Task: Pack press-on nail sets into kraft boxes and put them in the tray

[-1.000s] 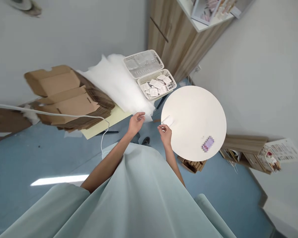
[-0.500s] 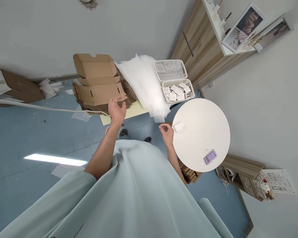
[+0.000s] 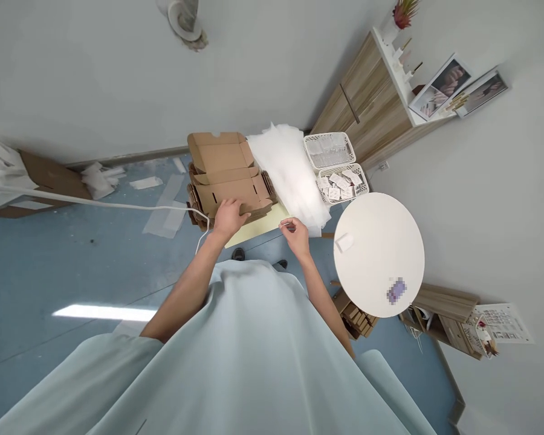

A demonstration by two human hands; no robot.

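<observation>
Straight in on the left hand (image 3: 229,219): palm down at the near part of the top cardboard box (image 3: 236,190), with thumb and fingers loosely spread. Looks released. Can't tell whether pressing on the board or poised just over it.

Across to the right hand (image 3: 297,237), well apart from the left, just in front of the right end of a pale yellow surface (image 3: 259,226). Drawn up into a pinch here, thumb to fingertips! Can't make out whether grasping anything small between them.

Back to that cardboard box: lying opened out on a stack of brown boards, with the upper panel towards the wall. Just to the left, a white cable (image 3: 131,206), running in from the side and looping down beside the left wrist.

Outward to the right of the stack, touching or nearly so: rumpled white sheets (image 3: 288,175). Then two lattice baskets, end to end: a rear basket (image 3: 330,135) full of clear plastic, and a front basket (image 3: 367,181) heaped with small printed white packets.

Further right, a round white table (image 3: 381,235), bearing a small white object (image 3: 344,242) near the left edge and a pixelated purple item (image 3: 396,290).
</observation>
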